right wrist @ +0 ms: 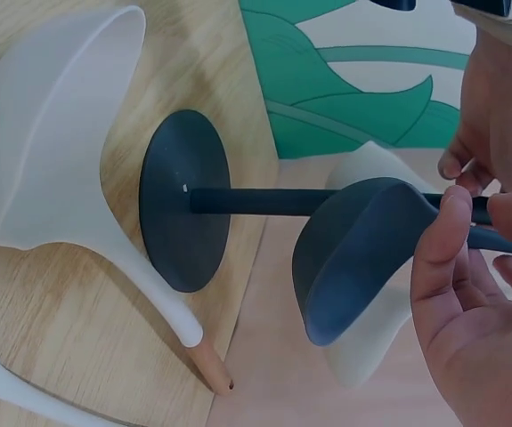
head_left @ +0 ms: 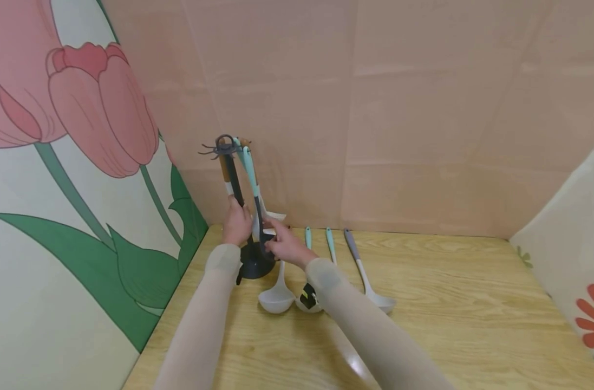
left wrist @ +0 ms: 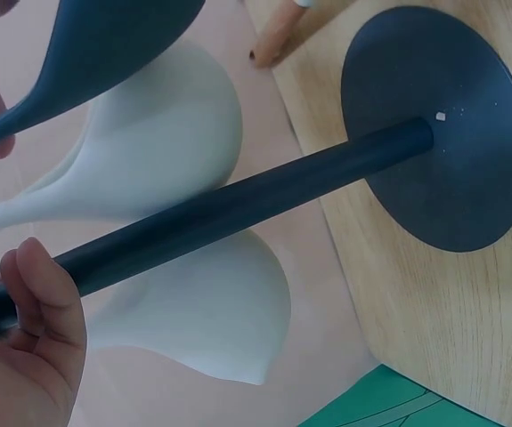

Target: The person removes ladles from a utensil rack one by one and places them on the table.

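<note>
My left hand [head_left: 236, 222] grips the dark pole [left wrist: 229, 211] of a utensil stand, its fingers curled round it. The stand has a round dark base [left wrist: 451, 178] on the table and a ring of hooks [head_left: 224, 146] on top. A dark ladle [right wrist: 362, 240] with a teal handle [head_left: 250, 170] hangs from the hooks. My right hand [head_left: 289, 246] is at the ladle's neck, with fingers touching it and the thumb apart from it in the left wrist view. White ladles [left wrist: 184, 116] hang behind the pole.
On the wooden table [head_left: 452, 303] lie a white ladle with a wooden handle [right wrist: 207, 363], utensils with teal handles [head_left: 330, 238], and a white ladle with a purple handle [head_left: 352, 244]. A pink wall [head_left: 423, 135] stands behind, and a tulip-patterned wall [head_left: 97, 108] is at the left.
</note>
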The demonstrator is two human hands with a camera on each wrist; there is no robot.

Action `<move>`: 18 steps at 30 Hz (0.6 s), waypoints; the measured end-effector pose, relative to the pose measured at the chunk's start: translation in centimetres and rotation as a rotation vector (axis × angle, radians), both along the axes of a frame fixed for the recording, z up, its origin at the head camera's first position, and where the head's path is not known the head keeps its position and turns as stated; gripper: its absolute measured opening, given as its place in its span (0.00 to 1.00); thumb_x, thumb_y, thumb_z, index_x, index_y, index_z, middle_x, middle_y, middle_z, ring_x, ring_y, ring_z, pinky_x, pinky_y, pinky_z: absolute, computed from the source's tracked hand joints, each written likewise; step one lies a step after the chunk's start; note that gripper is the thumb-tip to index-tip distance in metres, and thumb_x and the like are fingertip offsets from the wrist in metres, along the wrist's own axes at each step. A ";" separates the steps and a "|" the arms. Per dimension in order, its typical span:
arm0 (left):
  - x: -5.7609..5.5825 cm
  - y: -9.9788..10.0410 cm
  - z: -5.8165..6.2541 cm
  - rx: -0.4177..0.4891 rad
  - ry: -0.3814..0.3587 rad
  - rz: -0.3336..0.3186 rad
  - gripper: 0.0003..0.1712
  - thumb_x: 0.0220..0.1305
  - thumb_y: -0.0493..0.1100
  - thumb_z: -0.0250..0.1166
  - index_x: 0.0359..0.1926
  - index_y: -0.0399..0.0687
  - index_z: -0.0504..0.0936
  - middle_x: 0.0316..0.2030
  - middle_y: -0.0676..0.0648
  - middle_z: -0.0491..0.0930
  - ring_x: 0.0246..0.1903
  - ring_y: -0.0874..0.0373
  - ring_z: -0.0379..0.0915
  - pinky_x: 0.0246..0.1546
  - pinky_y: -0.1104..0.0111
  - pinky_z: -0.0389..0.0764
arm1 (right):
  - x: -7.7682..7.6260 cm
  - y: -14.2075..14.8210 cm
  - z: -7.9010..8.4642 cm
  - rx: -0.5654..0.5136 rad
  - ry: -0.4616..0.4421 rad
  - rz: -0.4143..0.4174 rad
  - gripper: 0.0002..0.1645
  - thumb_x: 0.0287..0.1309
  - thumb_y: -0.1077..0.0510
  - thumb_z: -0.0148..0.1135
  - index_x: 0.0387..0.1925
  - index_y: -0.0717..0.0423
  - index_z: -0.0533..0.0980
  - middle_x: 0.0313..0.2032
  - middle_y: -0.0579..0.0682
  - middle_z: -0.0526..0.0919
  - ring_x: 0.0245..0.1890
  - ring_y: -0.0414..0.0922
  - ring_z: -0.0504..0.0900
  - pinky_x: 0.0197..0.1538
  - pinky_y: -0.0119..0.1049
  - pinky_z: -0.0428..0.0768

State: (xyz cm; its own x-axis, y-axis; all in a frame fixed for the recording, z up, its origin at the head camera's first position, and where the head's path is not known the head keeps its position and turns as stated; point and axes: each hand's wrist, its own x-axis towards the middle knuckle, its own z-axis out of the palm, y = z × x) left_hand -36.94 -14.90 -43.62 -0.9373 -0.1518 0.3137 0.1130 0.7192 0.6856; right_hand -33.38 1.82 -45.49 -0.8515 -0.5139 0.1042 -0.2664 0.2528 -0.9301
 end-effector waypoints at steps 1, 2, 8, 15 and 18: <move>0.0 0.0 0.0 0.006 -0.006 0.001 0.19 0.79 0.43 0.44 0.63 0.38 0.56 0.37 0.38 0.75 0.37 0.41 0.76 0.41 0.50 0.77 | 0.0 0.0 0.0 0.003 0.007 0.002 0.40 0.69 0.69 0.50 0.77 0.46 0.54 0.69 0.56 0.67 0.37 0.48 0.79 0.31 0.38 0.80; 0.0 0.0 0.0 0.008 -0.013 0.001 0.19 0.79 0.44 0.44 0.63 0.39 0.56 0.37 0.38 0.75 0.36 0.42 0.76 0.41 0.51 0.78 | 0.0 -0.1 0.0 0.005 0.013 0.005 0.40 0.69 0.69 0.51 0.77 0.46 0.54 0.68 0.57 0.67 0.37 0.48 0.79 0.31 0.38 0.80; -0.1 0.0 0.0 -0.010 -0.012 0.002 0.22 0.79 0.44 0.44 0.65 0.36 0.55 0.37 0.36 0.76 0.37 0.41 0.77 0.41 0.50 0.78 | 0.0 -0.3 -0.1 0.002 0.026 0.000 0.34 0.73 0.64 0.50 0.76 0.48 0.56 0.63 0.57 0.71 0.39 0.50 0.79 0.32 0.39 0.80; -0.2 -0.1 0.1 0.013 -0.035 -0.004 0.20 0.80 0.44 0.44 0.64 0.38 0.55 0.38 0.37 0.75 0.37 0.41 0.76 0.42 0.50 0.79 | 0.1 -0.3 0.1 -0.005 0.048 -0.015 0.23 0.77 0.58 0.45 0.68 0.57 0.65 0.54 0.60 0.74 0.30 0.46 0.75 0.30 0.37 0.77; -0.2 -0.1 0.1 0.012 -0.036 -0.010 0.20 0.80 0.44 0.43 0.63 0.38 0.56 0.38 0.38 0.75 0.37 0.42 0.76 0.42 0.51 0.79 | 0.3 -0.3 0.2 0.000 0.057 -0.023 0.19 0.78 0.57 0.44 0.63 0.59 0.70 0.49 0.59 0.76 0.24 0.43 0.73 0.28 0.36 0.75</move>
